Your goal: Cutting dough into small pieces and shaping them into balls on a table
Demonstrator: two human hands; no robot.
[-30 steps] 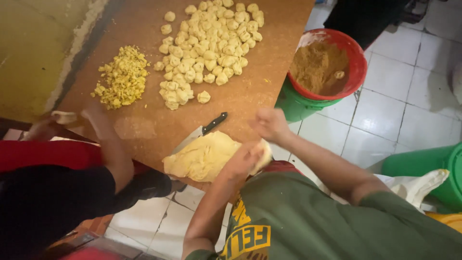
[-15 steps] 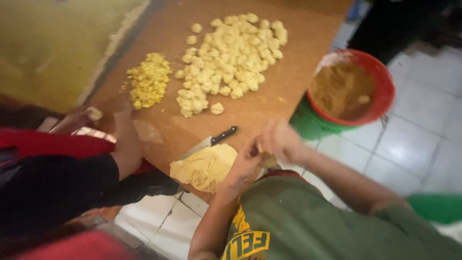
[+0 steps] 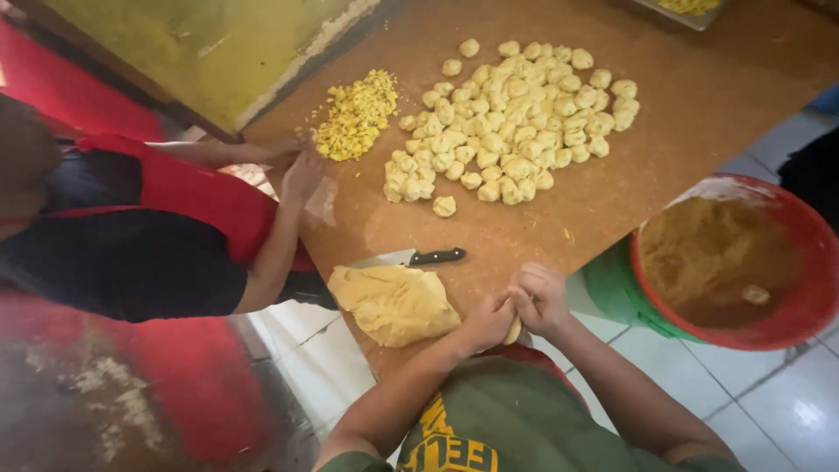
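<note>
Where hands [image 3: 516,308] meet, dough piece [image 3: 513,331] between

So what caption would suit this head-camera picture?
Both hands roll a dough bit beside a dough slab, knife and dough balls on a brown table.

brown table [image 3: 699,105] carries dough balls [image 3: 516,122], dough slab [image 3: 393,301], knife [image 3: 415,258].

A pale yellow dough slab [image 3: 395,302] is seen on the brown surface [image 3: 699,105]. Beyond the slab, cream dough balls [image 3: 511,122] and brighter yellow crumbs [image 3: 354,115] are piled. A black-handled knife [image 3: 411,258] and red bucket [image 3: 808,306] are shown.
</note>
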